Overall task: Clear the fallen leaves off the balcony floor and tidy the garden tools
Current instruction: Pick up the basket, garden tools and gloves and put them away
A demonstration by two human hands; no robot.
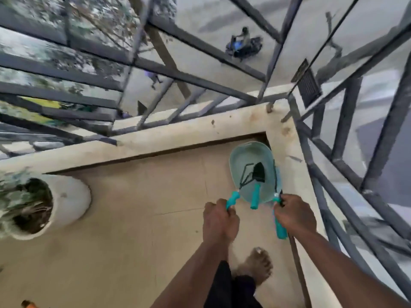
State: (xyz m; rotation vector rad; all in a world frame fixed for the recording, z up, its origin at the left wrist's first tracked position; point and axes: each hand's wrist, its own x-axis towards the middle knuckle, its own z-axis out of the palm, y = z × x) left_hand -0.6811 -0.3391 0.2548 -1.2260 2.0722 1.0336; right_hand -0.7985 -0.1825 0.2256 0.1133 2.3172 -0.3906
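Head view, looking steeply down into a balcony corner. The tan floor (133,218) is edged by a pale concrete ledge (178,127). A dark metal railing (195,80) rises from the ledge on the far & R sides. Through the bars is a street far below w/ a rider on a motorbike (243,46), blurred. At L a white planter (66,196) w/ a leafy plant stands on the floor, well apart from the tools. A bare foot (256,264) stands near the bottom, between the arms.

A pale teal basin (249,143) sits tucked into the corner by the ledge. Three teal-handled tools lie in it, heads inside, handles poking over the near rim toward the person. The hand rake (233,199) runs from prongs at upper R to handle at lower L; the L hand (219,223) is wrapped round the handle end. The trowel (259,173) points its black blade away, w/ neither hand on it. The third tool (280,227) lies along the basin's R side, handle pointing down-frame; the R hand (295,215) curls its fingers round the handle's upper part.

A thin brown stick (297,267) runs from under the R hand to the bottom edge; can't tell if that hand holds it too. The third tool's head shows only as a thin dark line, type unclear. The planter is cut off at L. Motion blur throughout.
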